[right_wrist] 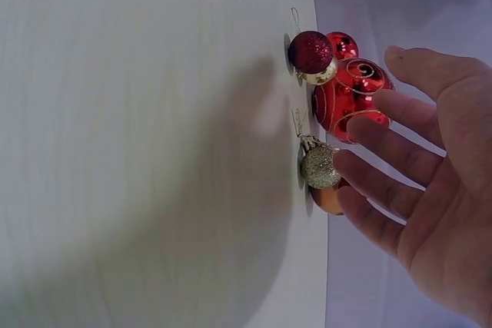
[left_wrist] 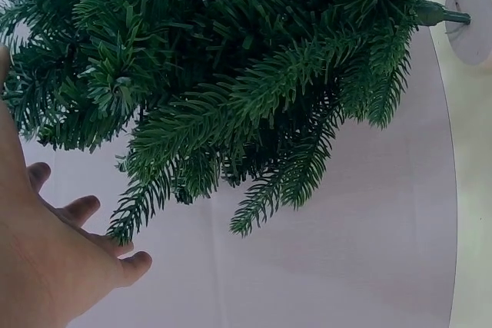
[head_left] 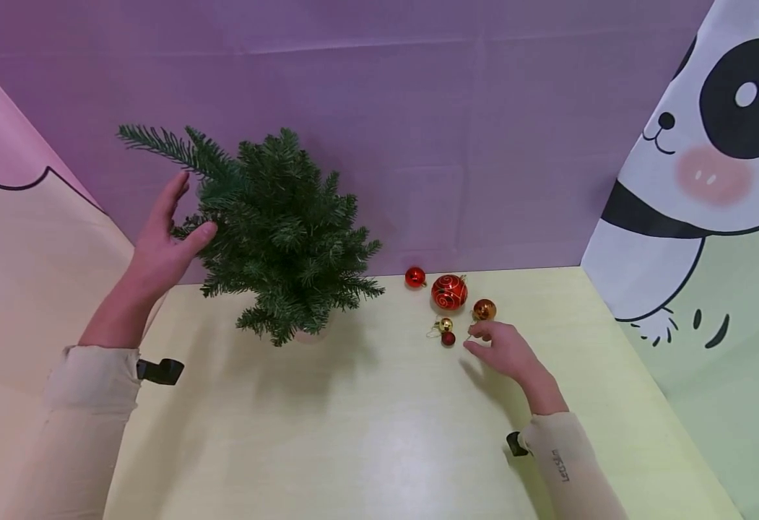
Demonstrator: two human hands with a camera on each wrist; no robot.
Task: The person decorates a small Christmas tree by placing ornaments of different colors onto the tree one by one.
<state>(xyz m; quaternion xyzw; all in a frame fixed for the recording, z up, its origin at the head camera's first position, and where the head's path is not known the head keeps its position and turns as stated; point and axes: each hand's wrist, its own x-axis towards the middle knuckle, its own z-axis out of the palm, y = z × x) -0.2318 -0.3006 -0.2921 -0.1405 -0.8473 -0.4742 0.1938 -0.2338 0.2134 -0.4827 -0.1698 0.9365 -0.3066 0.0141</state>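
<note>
A small artificial Christmas tree (head_left: 288, 238) stands at the back left of the table. Beside its left branches my left hand (head_left: 161, 249) is raised, thumb and fingers spread; whether it touches the needles I cannot tell. My right hand (head_left: 499, 349) hovers by a group of baubles with loosely bent fingers and nothing visibly held. Among them are a large red bauble with gold swirls (head_left: 449, 292), a small shiny red bauble (head_left: 415, 277), a copper bauble (head_left: 484, 310), a small gold bauble (head_left: 445, 325) and a dark red glitter bauble (head_left: 448, 339). A gold glitter bauble (right_wrist: 321, 167) shows in the right wrist view.
The pale table (head_left: 366, 433) runs back to a purple cloth backdrop (head_left: 483, 144). A panda-printed panel (head_left: 652, 274) bounds the right side, and another printed panel (head_left: 28, 238) the left. The tree's round base (left_wrist: 470, 21) shows in the left wrist view.
</note>
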